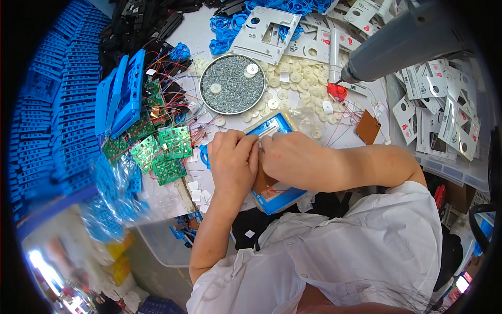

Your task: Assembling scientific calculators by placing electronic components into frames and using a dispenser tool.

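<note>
A blue plastic frame (pixel 276 123) with a brown board inside lies on the white table in front of me. My left hand (pixel 234 162) rests on its left side with fingers curled down onto it. My right hand (pixel 290 157) presses on its middle, touching the left hand. Both hands cover most of the frame, so what the fingertips pinch is hidden. Thin coloured wires trail from the frame's lower part (pixel 272 194).
A round metal tray (pixel 232 83) of small screws and white discs stands behind the frame. Green circuit boards (pixel 166 149) lie left, beside stacked blue frames (pixel 124 91). A grey hanging power screwdriver (pixel 402 42) is upper right. White panels (pixel 444 104) fill a bin at right.
</note>
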The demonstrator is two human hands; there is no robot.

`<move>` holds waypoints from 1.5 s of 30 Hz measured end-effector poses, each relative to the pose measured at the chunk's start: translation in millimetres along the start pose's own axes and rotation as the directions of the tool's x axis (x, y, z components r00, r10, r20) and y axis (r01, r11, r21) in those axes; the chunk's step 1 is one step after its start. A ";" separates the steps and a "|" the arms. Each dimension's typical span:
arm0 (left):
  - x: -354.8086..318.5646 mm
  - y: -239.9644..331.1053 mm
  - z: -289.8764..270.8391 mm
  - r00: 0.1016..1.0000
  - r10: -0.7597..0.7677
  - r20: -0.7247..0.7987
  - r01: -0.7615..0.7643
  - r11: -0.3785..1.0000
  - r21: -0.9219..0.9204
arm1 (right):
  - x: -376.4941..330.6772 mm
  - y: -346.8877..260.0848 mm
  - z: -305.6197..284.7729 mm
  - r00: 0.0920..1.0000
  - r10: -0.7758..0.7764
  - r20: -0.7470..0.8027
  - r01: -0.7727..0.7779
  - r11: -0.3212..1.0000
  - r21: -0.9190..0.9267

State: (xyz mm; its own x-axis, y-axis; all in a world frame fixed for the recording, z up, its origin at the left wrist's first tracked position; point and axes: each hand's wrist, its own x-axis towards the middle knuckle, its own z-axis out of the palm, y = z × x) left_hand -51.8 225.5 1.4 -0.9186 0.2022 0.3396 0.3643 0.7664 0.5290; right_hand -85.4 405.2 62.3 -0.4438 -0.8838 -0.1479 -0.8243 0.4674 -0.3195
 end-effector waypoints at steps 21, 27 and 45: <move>9.9 -1.3 -0.9 0.974 0.162 0.159 -0.158 0.987 -0.041 | -25.5 21.1 20.7 0.968 -0.047 -0.247 0.060 0.997 0.048; 8.9 -2.7 1.6 0.977 0.156 0.147 -0.148 0.987 -0.066 | -23.3 33.6 47.8 0.843 -0.063 -0.535 0.127 0.988 0.085; 14.7 -4.0 -5.1 0.963 0.186 0.195 -0.181 0.982 -0.046 | -21.3 26.1 52.5 0.812 0.282 -0.510 -0.091 0.926 0.367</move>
State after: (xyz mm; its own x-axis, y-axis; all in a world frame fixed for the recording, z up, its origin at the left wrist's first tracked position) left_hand -66.1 222.3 8.2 -0.8465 0.4564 0.2741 0.5311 0.6885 0.4938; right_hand -79.0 435.1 8.0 -0.7724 -0.5761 0.2674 -0.5938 0.5057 -0.6258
